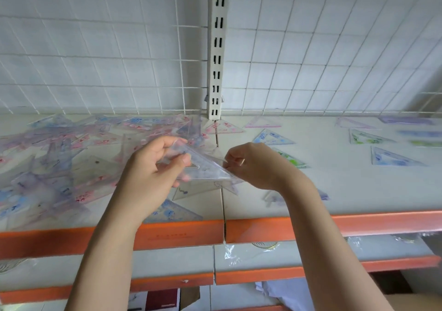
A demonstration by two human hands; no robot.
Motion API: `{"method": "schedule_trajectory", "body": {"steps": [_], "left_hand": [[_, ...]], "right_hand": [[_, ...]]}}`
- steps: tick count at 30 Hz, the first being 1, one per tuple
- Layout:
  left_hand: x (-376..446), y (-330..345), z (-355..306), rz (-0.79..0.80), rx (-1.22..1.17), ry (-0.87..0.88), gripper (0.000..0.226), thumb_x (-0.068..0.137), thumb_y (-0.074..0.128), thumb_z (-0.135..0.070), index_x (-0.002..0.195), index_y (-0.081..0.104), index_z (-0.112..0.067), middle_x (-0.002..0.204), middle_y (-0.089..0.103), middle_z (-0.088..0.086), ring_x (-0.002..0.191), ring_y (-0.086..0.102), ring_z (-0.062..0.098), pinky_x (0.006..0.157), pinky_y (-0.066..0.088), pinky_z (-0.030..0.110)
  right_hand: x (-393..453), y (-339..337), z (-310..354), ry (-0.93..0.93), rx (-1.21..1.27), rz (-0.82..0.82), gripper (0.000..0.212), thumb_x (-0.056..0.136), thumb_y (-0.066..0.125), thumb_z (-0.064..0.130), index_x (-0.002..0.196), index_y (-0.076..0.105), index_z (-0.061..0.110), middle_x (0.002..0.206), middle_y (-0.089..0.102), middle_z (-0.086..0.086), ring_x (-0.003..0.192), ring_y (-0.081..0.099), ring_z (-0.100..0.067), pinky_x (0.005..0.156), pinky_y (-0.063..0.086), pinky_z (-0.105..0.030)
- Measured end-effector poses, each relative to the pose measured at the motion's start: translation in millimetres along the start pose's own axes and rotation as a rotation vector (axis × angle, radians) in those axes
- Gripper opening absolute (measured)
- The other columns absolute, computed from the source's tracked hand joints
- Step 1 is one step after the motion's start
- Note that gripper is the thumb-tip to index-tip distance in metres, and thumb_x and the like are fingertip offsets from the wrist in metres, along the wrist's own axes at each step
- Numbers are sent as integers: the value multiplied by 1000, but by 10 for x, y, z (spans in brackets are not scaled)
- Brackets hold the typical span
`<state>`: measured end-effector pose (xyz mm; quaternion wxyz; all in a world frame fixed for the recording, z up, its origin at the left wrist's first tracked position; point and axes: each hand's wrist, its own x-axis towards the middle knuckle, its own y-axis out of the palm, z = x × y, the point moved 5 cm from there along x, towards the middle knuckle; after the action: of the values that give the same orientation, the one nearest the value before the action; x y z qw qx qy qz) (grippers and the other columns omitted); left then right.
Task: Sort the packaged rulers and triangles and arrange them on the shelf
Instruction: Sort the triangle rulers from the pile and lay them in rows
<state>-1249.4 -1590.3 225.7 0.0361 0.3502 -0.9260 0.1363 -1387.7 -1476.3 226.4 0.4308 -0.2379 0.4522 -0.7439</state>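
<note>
A clear packaged triangle (205, 167) is held above the shelf (334, 191) between both hands. My left hand (155, 167) grips its left side, thumb on top and fingers underneath. My right hand (253, 165) pinches its right corner. A jumbled pile of packaged triangles and rulers (59, 157) covers the left part of the shelf. Single triangles lie spread out on the right part: a blue one (271, 138), a green one (290, 159), another green one (368, 138) and a blue one (394, 159). Blurred rulers (418, 133) lie at the far right.
The shelf has an orange front edge (358, 222) and a white wire grid back (119, 59) with a slotted upright (216, 47). A lower shelf (263, 258) holds clear plastic wrapping. Boxes and paper show underneath.
</note>
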Motion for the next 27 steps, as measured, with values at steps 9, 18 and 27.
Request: {"method": "schedule_trajectory", "body": {"steps": [9,18,27], "left_hand": [[-22,-101,-207,-42,5,40,26,88,58,-8,96,62,-33,79,71,-12,53,64,7,46,45,12],[-119,323,-303,-139,-29,-1,26,89,57,-7,98,62,-31,73,70,-13,52,62,6,44,41,11],[-119,1056,-378,-133,-27,-40,28,89,57,-6,104,60,-29,85,67,0,50,62,5,44,41,11]], "right_hand": [[64,-45,151,-158,-75,77,23,95,46,19,105,66,16,102,65,1,86,48,-11,72,34,-21],[-53,-282,-164,-258,26,136,20,90,45,11,96,64,7,91,65,-4,76,49,-15,59,36,-14],[-277,-639,-1060,-144,206,22,19,96,45,17,112,53,22,81,64,6,56,50,5,51,38,-5]]}}
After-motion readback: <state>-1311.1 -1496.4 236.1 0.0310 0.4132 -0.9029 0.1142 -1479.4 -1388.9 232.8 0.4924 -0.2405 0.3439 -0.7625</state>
